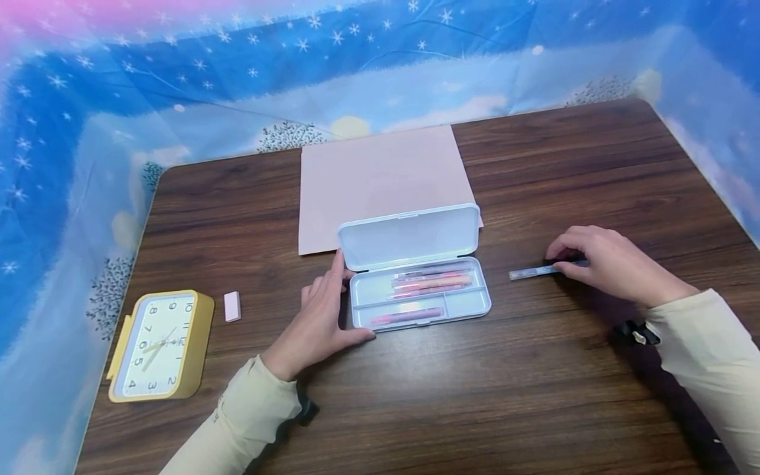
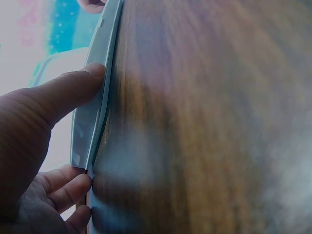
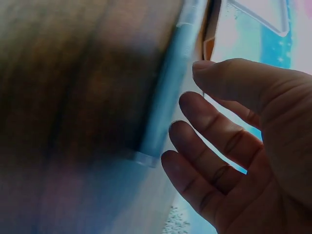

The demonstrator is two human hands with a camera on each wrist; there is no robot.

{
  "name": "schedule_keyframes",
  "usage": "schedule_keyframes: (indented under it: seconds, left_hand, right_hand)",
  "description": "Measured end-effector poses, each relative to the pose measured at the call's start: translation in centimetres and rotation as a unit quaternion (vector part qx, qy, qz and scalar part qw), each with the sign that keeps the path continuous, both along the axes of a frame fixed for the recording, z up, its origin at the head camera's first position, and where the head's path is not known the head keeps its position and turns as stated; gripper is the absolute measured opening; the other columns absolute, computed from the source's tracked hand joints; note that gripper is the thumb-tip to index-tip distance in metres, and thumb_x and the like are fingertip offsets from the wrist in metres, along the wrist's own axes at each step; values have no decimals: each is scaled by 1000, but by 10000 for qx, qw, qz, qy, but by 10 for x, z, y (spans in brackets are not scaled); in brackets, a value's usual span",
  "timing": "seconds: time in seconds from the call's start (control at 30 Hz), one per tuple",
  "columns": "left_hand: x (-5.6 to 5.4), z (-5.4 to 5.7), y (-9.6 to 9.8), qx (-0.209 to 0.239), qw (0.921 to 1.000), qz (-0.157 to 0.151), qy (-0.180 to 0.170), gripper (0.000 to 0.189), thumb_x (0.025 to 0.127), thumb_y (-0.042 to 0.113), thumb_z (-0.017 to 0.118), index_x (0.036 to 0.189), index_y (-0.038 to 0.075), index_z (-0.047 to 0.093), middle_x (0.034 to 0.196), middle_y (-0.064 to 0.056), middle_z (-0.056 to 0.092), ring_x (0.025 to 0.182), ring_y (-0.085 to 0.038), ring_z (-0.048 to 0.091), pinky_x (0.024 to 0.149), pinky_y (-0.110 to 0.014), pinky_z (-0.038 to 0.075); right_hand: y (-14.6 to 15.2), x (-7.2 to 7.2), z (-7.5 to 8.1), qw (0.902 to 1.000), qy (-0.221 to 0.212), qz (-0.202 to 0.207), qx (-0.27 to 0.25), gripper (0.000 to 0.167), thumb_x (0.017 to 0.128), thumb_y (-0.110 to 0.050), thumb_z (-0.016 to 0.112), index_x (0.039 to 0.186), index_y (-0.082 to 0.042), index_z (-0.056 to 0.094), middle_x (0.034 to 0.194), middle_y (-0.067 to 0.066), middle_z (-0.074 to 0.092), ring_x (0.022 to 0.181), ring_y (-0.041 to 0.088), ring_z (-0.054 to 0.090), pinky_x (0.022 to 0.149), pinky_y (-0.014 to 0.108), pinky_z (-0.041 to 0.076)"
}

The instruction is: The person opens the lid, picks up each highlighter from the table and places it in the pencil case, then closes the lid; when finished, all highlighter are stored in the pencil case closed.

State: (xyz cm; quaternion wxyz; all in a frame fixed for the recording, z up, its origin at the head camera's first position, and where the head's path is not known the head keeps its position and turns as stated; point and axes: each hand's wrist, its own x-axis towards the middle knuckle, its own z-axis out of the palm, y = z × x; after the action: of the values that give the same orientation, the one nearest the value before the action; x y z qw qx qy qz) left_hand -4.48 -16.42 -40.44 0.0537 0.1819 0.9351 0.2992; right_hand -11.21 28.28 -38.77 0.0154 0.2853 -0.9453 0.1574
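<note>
An open white pencil case [image 1: 420, 323] lies on the table with its lid [image 1: 410, 237] raised and several pens [image 1: 430, 284] inside. At its left end, my left hand [image 1: 317, 323] holds it. The thumb [image 2: 80, 87] presses the front wall, and the other fingers reach the lid and hinge side. To the right of the case lies a slim, translucent blue pen-like stick [image 1: 528, 272]. My right hand [image 1: 605, 260] is over its right end, thumb and fingers beside it. In the right wrist view, the fingertips stand slightly apart from the blue stick [image 3: 170, 87].
A pale pink sheet or folder [image 1: 380, 171] lies behind the case, partly covered by the lid. To the left are a white eraser-like block [image 1: 232, 307] and a yellow clock [image 1: 160, 346]. A patterned blue cloth [image 1: 356, 59] hangs beyond the wooden table [image 1: 463, 396].
</note>
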Motion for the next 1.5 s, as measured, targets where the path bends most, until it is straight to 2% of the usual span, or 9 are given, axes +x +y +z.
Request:
schedule_keyframes:
  seconds: [0.23,0.67,1.0,1.13,1.3,1.5]
  left_hand:
    - [1,-1,0,-34,10000,9,-53,139,69,40,90,157,17,-14,138,-6,50,112,-24,47,94,-41,27]
    - [1,-2,0,-29,10000,26,-56,138,69,40,90,157,16,-14,138,-6,50,111,-23,46,94,-41,27]
    - [1,-2,0,10,10000,24,-48,139,68,40,90,158,19,-13,135,-4,52,109,-22,46,91,-39,27]
    - [1,-1,-1,-10,10000,22,-39,139,68,41,90,158,19,-13,135,-4,52,108,-22,46,90,-39,27]
    - [0,0,-1,-31,10000,27,-1,139,67,41,90,158,19,-13,134,-3,53,107,-22,47,90,-39,27]
    - [-1,1,-1,14,10000,21,-2,139,67,41,90,157,21,-14,135,-3,53,109,-23,47,91,-40,27]
  right_hand:
    - [0,1,-8,9998,52,159,-85,20,80,-8,80,93,-21,72,92,-7,67,84,13,61,74,41,47]
    - [1,2,-10,9996,84,254,-36,19,81,-9,79,92,-22,72,92,-8,66,82,10,62,72,40,49]
    - [-1,5,-11,9995,114,279,-55,21,80,-9,80,91,-25,71,90,-13,65,77,4,58,69,34,48]
    - [-4,9,-4,9996,96,252,-32,23,80,-9,80,90,-27,70,89,-15,63,76,1,56,68,32,47]
    - [-15,15,11,9993,221,299,-83,24,80,-10,80,90,-29,70,89,-18,62,76,0,56,69,32,48]
    - [-37,23,35,9998,-112,146,-50,19,86,-13,76,95,-29,70,92,-16,63,79,2,56,71,33,48]
